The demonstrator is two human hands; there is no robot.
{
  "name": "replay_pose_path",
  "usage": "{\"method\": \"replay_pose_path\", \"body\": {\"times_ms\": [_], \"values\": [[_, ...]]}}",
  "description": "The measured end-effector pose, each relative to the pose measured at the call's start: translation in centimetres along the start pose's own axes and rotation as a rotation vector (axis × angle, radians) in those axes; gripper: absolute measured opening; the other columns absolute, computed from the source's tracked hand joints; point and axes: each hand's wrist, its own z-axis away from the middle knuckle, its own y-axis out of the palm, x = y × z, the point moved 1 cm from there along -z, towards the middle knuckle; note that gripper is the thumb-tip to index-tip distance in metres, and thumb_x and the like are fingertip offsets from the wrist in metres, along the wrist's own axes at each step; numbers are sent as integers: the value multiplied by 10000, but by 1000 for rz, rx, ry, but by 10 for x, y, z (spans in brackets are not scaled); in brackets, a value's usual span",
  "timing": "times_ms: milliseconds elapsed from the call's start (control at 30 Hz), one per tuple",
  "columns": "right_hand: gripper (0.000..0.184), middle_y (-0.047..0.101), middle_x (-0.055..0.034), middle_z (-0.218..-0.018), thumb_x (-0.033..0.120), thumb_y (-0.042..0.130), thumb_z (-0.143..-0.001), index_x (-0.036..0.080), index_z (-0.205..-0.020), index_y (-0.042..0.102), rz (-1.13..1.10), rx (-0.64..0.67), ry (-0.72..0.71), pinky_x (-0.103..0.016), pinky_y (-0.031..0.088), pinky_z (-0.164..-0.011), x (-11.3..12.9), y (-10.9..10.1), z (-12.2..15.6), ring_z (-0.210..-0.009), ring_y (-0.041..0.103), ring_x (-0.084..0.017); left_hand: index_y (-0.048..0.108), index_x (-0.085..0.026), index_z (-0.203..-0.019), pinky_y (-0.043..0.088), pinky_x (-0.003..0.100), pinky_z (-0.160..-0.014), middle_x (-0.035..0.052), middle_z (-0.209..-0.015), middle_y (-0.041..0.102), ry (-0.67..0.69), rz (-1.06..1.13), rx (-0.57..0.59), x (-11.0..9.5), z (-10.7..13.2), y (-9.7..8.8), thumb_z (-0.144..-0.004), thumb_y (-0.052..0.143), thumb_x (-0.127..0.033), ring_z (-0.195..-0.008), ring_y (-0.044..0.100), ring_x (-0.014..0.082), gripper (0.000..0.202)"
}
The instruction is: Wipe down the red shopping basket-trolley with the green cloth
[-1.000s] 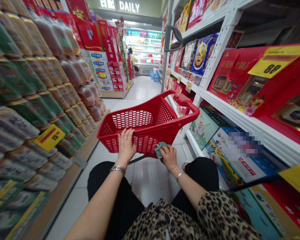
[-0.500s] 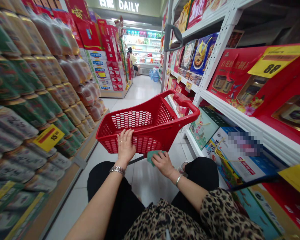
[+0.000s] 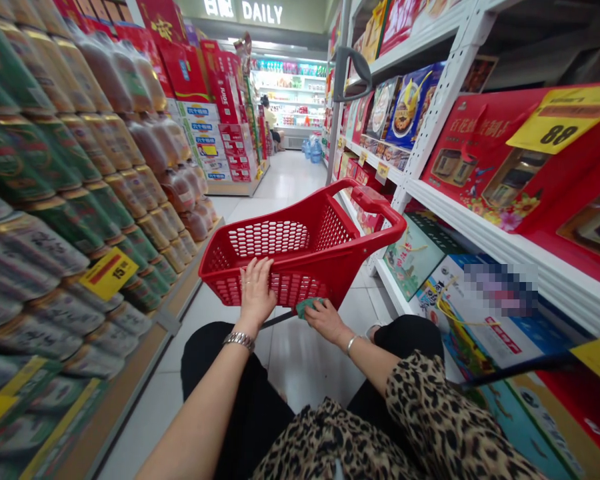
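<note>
In front of me stands a red plastic shopping cart (image 3: pixel 325 260) with perforated sides and a raised handle at its right end. Its basket looks bare inside where I can see. My left hand (image 3: pixel 257 290) grips the near rim, fingers over the top edge and thumb on the outer side. Lower down, my right hand (image 3: pixel 327 321) holds a green cloth (image 3: pixel 306 307) against the bottom of the cart's near side. Part of the cloth is hidden beneath the fingers.
Stacked drink packs (image 3: pixel 100 213) line the left, with a yellow price tag (image 3: pixel 109 273). White shelves (image 3: pixel 520 227) holding gift boxes (image 3: pixel 485 153) rise close on the right. A tiled aisle (image 3: pixel 293 173) runs back to a person (image 3: pixel 270 120) and water jugs (image 3: pixel 311 148).
My right hand and the cloth have shifted slightly up along the cart's lower side, and less of the cloth shows. The left hand keeps its place on the rim. The whole view has shifted slightly.
</note>
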Motion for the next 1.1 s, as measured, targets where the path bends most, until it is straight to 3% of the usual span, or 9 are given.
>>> {"method": "replay_pose_path", "body": {"times_ms": [200, 300, 500, 667, 867, 1100], "values": [[197, 721, -90, -998, 112, 604, -988, 178, -904, 770, -9, 83, 15, -407, 415, -844, -2, 13, 27, -988, 547, -234, 516, -179, -1482, 122, 594, -1320, 144, -1541, 551, -17, -15, 15, -3, -2, 2, -757, 494, -62, -1544, 366, 299, 734], [199, 707, -103, -972, 101, 584, -988, 161, -922, 762, -10, 98, 12, -409, 416, -841, 4, 11, 27, -975, 541, -237, 514, -185, -1482, 118, 596, -1321, 141, -1549, 542, -21, -6, 12, -4, -3, 3, -769, 493, -71, -1548, 357, 300, 723], [200, 692, -96, -1097, 129, 544, -1017, 177, -999, 737, -17, 12, -202, -398, 440, -855, 30, 7, -12, -1034, 532, -226, 506, -184, -1483, 107, 605, -1320, 144, -1561, 527, -13, 3, 5, -4, -2, 1, -762, 491, -65, -1555, 340, 308, 731], [223, 691, -78, -1031, 70, 550, -985, 194, -909, 720, 14, 17, -223, -376, 471, -813, 32, 14, -37, -953, 549, -208, 503, -205, -1483, 128, 591, -1320, 125, -1557, 533, -1, -9, 9, 1, 1, -3, -752, 481, -51, -1551, 348, 296, 748], [202, 712, -75, -1080, 48, 597, -938, 175, -883, 745, 29, 86, -267, -367, 475, -858, 4, 21, 6, -1025, 578, -207, 499, -234, -1493, 87, 593, -1325, 113, -1549, 535, 6, 5, 1, 8, 2, -5, -749, 498, -61, -1553, 342, 302, 764], [194, 728, -61, -1026, 91, 597, -961, 185, -949, 766, 37, 127, -239, -360, 424, -831, -39, 8, 57, -1001, 574, -208, 512, -221, -1481, 83, 579, -1329, 122, -1535, 544, 20, 15, 20, 13, -6, -5, -751, 486, -62, -1543, 357, 303, 747]]}}
